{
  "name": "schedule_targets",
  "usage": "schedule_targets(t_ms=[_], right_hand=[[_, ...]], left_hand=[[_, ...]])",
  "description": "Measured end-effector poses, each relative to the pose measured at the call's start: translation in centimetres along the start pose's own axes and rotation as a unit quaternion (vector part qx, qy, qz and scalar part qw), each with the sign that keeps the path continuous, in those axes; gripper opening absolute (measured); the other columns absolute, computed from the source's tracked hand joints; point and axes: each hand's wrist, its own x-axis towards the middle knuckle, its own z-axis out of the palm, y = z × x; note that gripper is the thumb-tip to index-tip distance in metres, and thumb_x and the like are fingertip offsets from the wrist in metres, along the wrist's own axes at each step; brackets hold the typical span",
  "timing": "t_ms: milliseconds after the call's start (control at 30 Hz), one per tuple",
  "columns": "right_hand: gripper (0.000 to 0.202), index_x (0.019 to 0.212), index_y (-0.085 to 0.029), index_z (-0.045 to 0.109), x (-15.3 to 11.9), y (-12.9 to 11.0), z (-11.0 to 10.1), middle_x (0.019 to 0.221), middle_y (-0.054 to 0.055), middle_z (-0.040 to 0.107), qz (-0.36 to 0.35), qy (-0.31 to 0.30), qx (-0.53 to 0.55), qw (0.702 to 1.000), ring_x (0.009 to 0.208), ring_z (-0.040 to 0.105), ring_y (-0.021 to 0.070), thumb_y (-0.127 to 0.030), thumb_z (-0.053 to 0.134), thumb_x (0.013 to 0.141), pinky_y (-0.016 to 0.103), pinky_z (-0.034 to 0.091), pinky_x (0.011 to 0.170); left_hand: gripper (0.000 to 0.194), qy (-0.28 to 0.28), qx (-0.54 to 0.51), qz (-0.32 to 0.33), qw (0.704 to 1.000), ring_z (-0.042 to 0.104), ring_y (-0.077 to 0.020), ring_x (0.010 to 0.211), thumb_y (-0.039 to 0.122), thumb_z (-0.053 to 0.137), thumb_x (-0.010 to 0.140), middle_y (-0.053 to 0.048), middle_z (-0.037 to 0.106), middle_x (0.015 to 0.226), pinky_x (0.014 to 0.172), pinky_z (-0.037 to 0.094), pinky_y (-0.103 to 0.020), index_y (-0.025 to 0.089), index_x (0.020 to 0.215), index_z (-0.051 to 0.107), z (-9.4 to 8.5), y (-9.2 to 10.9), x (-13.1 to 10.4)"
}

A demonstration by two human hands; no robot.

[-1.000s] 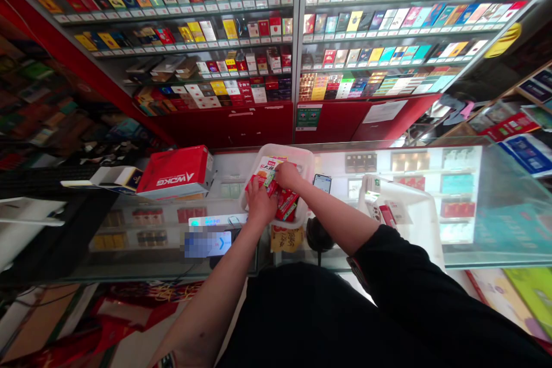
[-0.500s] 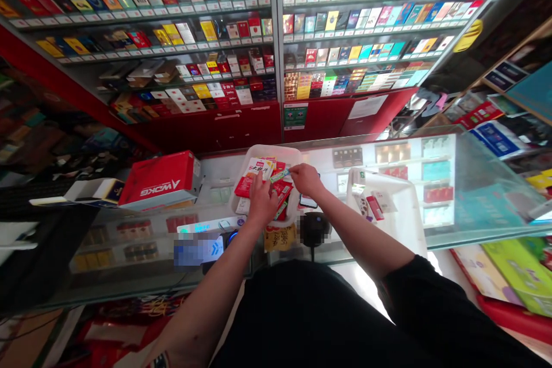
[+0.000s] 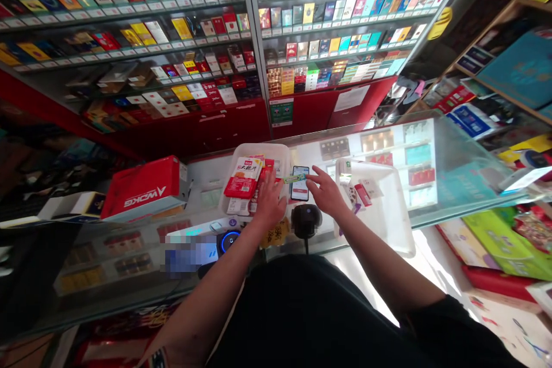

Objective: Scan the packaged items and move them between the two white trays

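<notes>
At centre frame, the left hand [image 3: 270,202], fingers slightly apart, is positioned over the white plastic tub [image 3: 283,153]; a slim green packet [image 3: 294,179] is located at the right hand [image 3: 326,194], fingers spread.

The tabletop [image 3: 461,190] is a glass-topped counter. On it sits a white tub [image 3: 283,154]. Left of the tub is a red box [image 3: 140,190], with an open box [image 3: 77,207] beyond. Just right of the tub lies a phone [image 3: 299,191], then a white tray [image 3: 399,207]. Nearer the wearer than the tub are a black round device [image 3: 305,219] and a blue-lit device [image 3: 229,240].
</notes>
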Motion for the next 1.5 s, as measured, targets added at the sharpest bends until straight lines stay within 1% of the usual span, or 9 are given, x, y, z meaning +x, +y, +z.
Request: schedule_targets(t_ms=[100,267,400,567,867,1033,1233,1367,1500], right_hand=[[0.048,0.131,-0.023,0.079,-2.0,0.9,-0.2,0.165,0.011,0.051,0.005,0.014,0.032,0.999,0.157,0.041,0.0312,-0.048,0.047,0.106,0.053,0.031,0.130],[0.061,0.139,-0.023,0.074,-4.5,2.4,0.1,0.171,0.013,0.042,0.033,0.041,0.054,0.997,0.162,0.032,0.0311,-0.059,0.035,0.109,0.055,0.026,0.132],[0.067,0.139,-0.021,0.074,-5.5,3.6,0.3,0.172,0.014,0.040,0.061,0.060,0.063,0.994,0.162,0.032,0.0316,-0.063,0.032,0.109,0.054,0.026,0.132],[0.068,0.138,-0.021,0.074,-6.1,4.5,0.3,0.171,0.012,0.042,0.072,0.070,0.065,0.993,0.162,0.032,0.0309,-0.065,0.031,0.108,0.054,0.026,0.132],[0.069,0.134,-0.020,0.077,-6.5,4.7,0.3,0.170,0.014,0.043,0.077,0.076,0.071,0.992,0.161,0.033,0.0328,-0.066,0.033,0.107,0.055,0.026,0.132],[0.070,0.132,-0.020,0.078,-6.6,4.3,-0.1,0.169,0.015,0.044,0.075,0.089,0.079,0.990,0.160,0.035,0.0329,-0.067,0.033,0.107,0.055,0.027,0.131],[0.064,0.131,-0.022,0.079,-7.2,4.1,-1.4,0.167,0.013,0.047,0.086,0.125,0.085,0.985,0.157,0.041,0.0327,-0.063,0.035,0.107,0.055,0.030,0.130],[0.058,0.132,-0.024,0.078,-8.4,5.0,-2.5,0.166,0.010,0.050,0.103,0.157,0.097,0.977,0.156,0.043,0.0306,-0.057,0.038,0.107,0.053,0.033,0.129],[0.054,0.128,-0.027,0.079,-9.8,6.2,-3.8,0.163,0.006,0.054,0.125,0.183,0.092,0.971,0.153,0.047,0.0282,-0.053,0.037,0.107,0.050,0.039,0.126]], left_hand=[[0.058,-0.031,-0.014,0.004,0.999,0.011,-0.0359,0.168,0.039,0.050,0.104,-0.015,0.018,0.180,0.134,0.019,-0.063,0.018,0.158,0.051,0.3,0.8,-0.2],[0.061,-0.065,-0.019,0.019,0.997,0.011,-0.0357,0.167,0.050,0.045,0.108,-0.016,0.019,0.179,0.134,0.019,-0.061,0.018,0.159,0.050,1.1,1.9,-0.8],[0.064,-0.079,-0.008,0.038,0.996,0.011,-0.0326,0.168,0.054,0.044,0.107,-0.015,0.019,0.180,0.135,0.015,-0.059,0.018,0.159,0.049,2.0,2.2,-1.3],[0.063,-0.100,0.006,0.052,0.994,0.012,-0.0335,0.168,0.053,0.048,0.105,-0.015,0.022,0.179,0.133,0.016,-0.063,0.021,0.159,0.050,2.5,2.2,-1.5],[0.071,-0.111,0.001,0.049,0.993,0.008,-0.0352,0.168,0.062,0.043,0.106,-0.018,0.017,0.180,0.134,0.013,-0.063,0.017,0.160,0.048,2.8,2.2,-1.6],[0.074,-0.109,0.005,0.052,0.993,0.008,-0.0360,0.168,0.064,0.046,0.104,-0.019,0.017,0.179,0.134,0.014,-0.063,0.016,0.160,0.048,2.7,2.6,-1.5],[0.075,-0.113,0.006,0.069,0.991,0.003,-0.0360,0.168,0.064,0.052,0.102,-0.017,0.019,0.179,0.134,0.012,-0.063,0.017,0.160,0.048,1.9,5.0,-1.2],[0.076,-0.133,0.010,0.083,0.988,0.003,-0.0378,0.168,0.066,0.058,0.098,-0.015,0.014,0.180,0.134,0.009,-0.065,0.020,0.158,0.050,1.5,7.5,-0.7],[0.080,-0.156,0.010,0.120,0.980,0.001,-0.0378,0.168,0.069,0.062,0.095,-0.017,0.008,0.181,0.134,0.008,-0.066,0.018,0.156,0.051,2.0,9.6,-0.5]])
